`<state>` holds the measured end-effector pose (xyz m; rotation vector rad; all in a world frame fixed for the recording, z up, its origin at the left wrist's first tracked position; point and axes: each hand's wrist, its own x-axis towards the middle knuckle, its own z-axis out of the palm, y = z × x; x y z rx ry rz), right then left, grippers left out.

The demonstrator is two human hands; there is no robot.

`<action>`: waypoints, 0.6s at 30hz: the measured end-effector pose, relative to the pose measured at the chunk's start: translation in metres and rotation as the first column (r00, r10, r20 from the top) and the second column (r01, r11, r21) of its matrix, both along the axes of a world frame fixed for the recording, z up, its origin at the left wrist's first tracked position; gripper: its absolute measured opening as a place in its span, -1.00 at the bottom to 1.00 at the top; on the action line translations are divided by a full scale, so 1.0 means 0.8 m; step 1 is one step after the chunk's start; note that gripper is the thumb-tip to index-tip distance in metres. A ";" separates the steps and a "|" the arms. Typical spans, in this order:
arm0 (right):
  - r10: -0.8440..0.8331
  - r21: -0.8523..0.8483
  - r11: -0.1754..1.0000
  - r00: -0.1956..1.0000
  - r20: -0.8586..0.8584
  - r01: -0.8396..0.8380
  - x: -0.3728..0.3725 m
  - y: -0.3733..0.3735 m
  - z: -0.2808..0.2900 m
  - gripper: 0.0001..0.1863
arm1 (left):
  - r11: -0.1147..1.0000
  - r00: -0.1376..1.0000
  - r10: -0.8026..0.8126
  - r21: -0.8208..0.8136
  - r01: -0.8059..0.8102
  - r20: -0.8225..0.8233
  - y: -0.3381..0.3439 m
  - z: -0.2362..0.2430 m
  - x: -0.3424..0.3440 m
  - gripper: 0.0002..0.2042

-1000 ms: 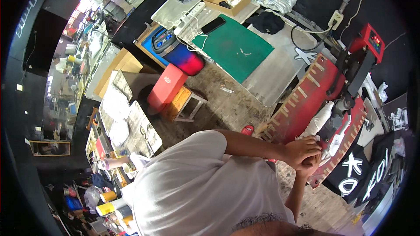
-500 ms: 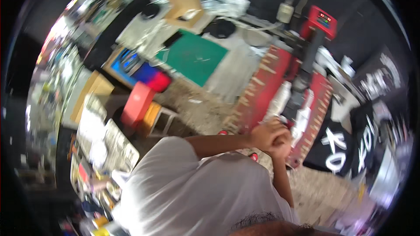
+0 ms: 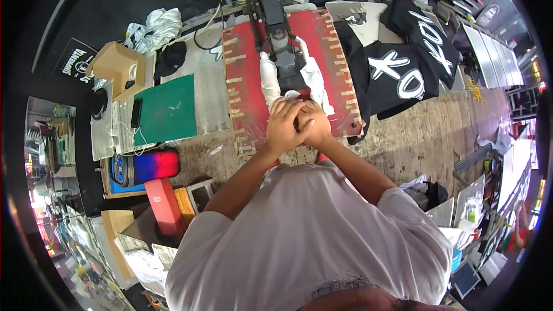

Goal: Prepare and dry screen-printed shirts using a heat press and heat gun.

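Note:
My left hand and my right hand are closed together at the near edge of a red heat press. The left fingers lie across the right ones, and what is under them, if anything, is hidden. Just beyond the hands, two white-wrapped bars run back along the press to its dark central arm. Tan tape strips line both sides of the red top.
Black garments with white lettering lie right of the press. To the left are a green mat with a phone, an open cardboard box and a lit speaker. Below them stands a red box.
My view has swung round, so the press now sits upright in the middle instead of slanting at the right. My hands stay closed together at its near edge.

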<state>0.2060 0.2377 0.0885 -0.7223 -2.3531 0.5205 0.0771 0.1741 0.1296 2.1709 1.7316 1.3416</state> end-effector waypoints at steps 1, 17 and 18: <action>0.002 0.010 1.000 1.000 -0.021 -0.002 0.000 0.000 0.002 -0.62 | 1.000 1.000 -0.002 0.008 0.002 -0.007 0.000 0.001 0.000 -0.48; -0.041 -0.462 0.882 0.963 -0.268 -0.091 0.019 0.017 0.109 -0.84 | 0.984 0.731 0.163 -0.159 -0.075 0.663 -0.003 0.073 -0.013 -0.75; -0.094 -0.475 0.875 0.928 -0.360 -0.096 0.025 0.014 0.160 -0.86 | 0.981 0.866 0.158 0.024 -0.192 0.474 -0.011 0.111 -0.033 -0.77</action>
